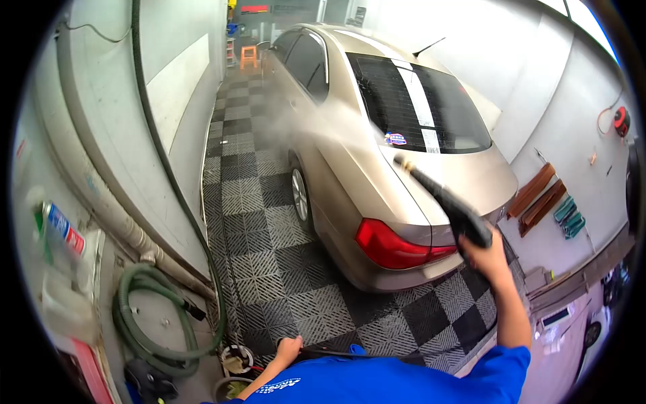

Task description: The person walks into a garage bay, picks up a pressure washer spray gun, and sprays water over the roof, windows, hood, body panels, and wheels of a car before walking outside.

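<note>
Clock positions are taken from the centre of the head view. The right hand (483,252), between 3 and 4 o'clock, is wrapped around the rear grip of a black pressure-washer gun (447,205); trigger-finger position cannot be determined. The gun's barrel points toward 10 o'clock, its brass-coloured nozzle (404,163) appearing in front of the trunk lid. A fan of water mist (309,124) extends from the nozzle toward 9–10 o'clock, across the side of the gold sedan (373,182), which stands from the centre to 1 o'clock on interlocking grid floor tiles (313,306). The left hand (291,347), between 6 and 7 o'clock, is curled around a thin black hose (323,352). A coiled green hose (124,313) lies at 8 o'clock; an orange stool (249,55) stands at 11 o'clock; brown cloths (531,192) hang at 3 o'clock.
</note>
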Tool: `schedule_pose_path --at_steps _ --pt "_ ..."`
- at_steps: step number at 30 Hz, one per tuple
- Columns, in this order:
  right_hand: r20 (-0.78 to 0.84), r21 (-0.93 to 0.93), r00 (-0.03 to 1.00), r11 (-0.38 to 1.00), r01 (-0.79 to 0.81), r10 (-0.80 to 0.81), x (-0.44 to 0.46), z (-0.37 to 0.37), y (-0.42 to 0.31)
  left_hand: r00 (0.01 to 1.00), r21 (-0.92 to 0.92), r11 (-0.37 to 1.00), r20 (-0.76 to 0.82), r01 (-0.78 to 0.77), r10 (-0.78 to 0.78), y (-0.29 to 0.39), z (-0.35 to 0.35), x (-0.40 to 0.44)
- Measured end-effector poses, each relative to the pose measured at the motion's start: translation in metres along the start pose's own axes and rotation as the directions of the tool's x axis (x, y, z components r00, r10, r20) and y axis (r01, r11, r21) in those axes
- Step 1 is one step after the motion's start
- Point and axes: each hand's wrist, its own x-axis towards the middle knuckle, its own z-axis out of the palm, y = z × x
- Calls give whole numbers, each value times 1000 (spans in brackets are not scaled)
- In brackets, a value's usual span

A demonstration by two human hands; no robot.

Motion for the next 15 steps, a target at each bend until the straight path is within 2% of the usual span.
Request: schedule_pose_path --at_steps 2,3,4,5,7,9,10,11,12,13,15 --pt "-135 -2 986 995 -101 100 59 12 -39 986 -109 994 -160 31 -49 14 -45 25" --pt "-197 -74 976 994 75 -88 94 19 -38 974 -156 988 -218 22 -56 25 -67 36" --pt "-252 -57 963 995 86 -97 126 25 -49 970 -202 979 -232 20 -68 47 -91 46" --pt "-254 -54 965 997 49 -62 155 28 -66 961 -230 972 -277 -53 -13 63 -108 59" --pt "-110 6 994 1000 -22 22 203 31 -98 962 -155 977 -252 -147 105 100 -143 82" --pt "-76 63 997 998 15 -10 244 33 -127 975 -195 969 -189 -153 116 124 -162 109" --pt "-48 61 996 995 -75 78 268 30 -137 982 -217 961 -119 -172 149 125 -168 126" --pt "-84 49 993 995 -85 88 285 29 -154 991 -212 968 -34 -131 126 137 -173 139" --pt "-119 25 984 991 -131 133 309 25 -155 982 -158 974 76 -160 173 136 -176 155" --pt "-152 6 972 984 -179 178 335 18 -153 960 -104 976 185 -192 209 138 -181 170" --pt "-238 -56 948 972 -230 211 390 -2 -130 869 -165 932 337 -324 362 155 -189 202"
